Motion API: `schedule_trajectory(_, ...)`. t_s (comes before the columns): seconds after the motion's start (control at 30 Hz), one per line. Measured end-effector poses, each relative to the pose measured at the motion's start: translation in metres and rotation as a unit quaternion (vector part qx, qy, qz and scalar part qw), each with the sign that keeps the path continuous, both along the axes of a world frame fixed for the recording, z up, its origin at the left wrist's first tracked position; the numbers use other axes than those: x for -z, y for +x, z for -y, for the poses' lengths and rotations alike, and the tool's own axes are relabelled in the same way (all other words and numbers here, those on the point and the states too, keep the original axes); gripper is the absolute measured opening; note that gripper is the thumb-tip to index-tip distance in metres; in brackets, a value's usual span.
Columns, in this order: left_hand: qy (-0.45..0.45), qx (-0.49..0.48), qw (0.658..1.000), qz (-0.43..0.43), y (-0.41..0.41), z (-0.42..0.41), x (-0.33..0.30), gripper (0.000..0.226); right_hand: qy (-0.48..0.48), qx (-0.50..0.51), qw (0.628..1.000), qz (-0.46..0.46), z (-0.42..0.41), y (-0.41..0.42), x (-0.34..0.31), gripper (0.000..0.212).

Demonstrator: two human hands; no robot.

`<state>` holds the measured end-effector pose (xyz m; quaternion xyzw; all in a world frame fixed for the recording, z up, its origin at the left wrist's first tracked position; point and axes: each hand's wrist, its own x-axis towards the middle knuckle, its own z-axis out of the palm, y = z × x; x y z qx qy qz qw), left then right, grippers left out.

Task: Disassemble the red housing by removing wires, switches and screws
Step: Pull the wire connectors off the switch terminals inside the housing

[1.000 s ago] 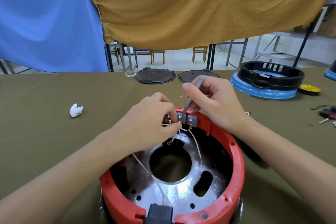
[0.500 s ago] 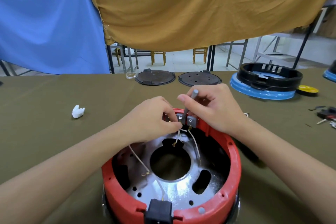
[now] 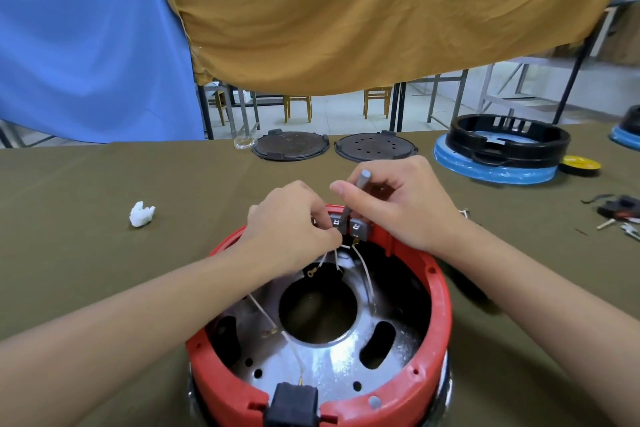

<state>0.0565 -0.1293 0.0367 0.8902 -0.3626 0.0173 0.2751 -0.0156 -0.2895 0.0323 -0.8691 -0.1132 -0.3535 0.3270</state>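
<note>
Screwdriver [image 3: 356,194] raised upright, fingers [image 3: 349,189] pinching.

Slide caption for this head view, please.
Right hand drives a screwdriver into the red housing's switch block; left hand pinches white wires.

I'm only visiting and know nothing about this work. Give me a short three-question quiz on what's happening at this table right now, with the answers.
1. True or false: the right hand holds a grey tool over the switch block on the far rim of the red housing.
2. What is the left hand doing? A) resting flat on the table B) pinching at the white wires by the switch block C) lifting the white wad
3. Fill in: the black part sits in the housing's ____ rim.

Key: 1 true; 2 B; 3 near.
</note>
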Motion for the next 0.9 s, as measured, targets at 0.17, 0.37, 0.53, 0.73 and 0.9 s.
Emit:
schedule_trajectory(0.17, -0.014, 0.007, 1.000, -0.003, 0.001, -0.001, 0.003, 0.014, -0.014, -0.015, 1.000, -0.010, 0.007, -0.007, 0.001, 0.024)
schedule_trajectory(0.37, -0.017, 0.006, 1.000, 0.000, 0.001, -0.001, 0.004, 0.015, 0.066, -0.029, 0.997, -0.032, 0.009, -0.002, 0.007, 0.027)
schedule_trajectory(0.53, -0.024, 0.016, 1.000, -0.011, 0.002, -0.001, 0.004, 0.016, 0.164, -0.049, 0.984, -0.049, 0.010, 0.004, 0.012, 0.028)
schedule_trajectory(0.73, -0.023, 0.017, 1.000, -0.009, 0.001, -0.001, 0.004, 0.015, 0.138, -0.039, 0.989, -0.023, 0.008, -0.002, 0.013, 0.028)
schedule_trajectory(0.9, -0.017, 0.014, 1.000, -0.004, 0.002, -0.001, 0.004, 0.013, 0.091, -0.027, 0.995, -0.025, 0.006, -0.003, 0.011, 0.026)
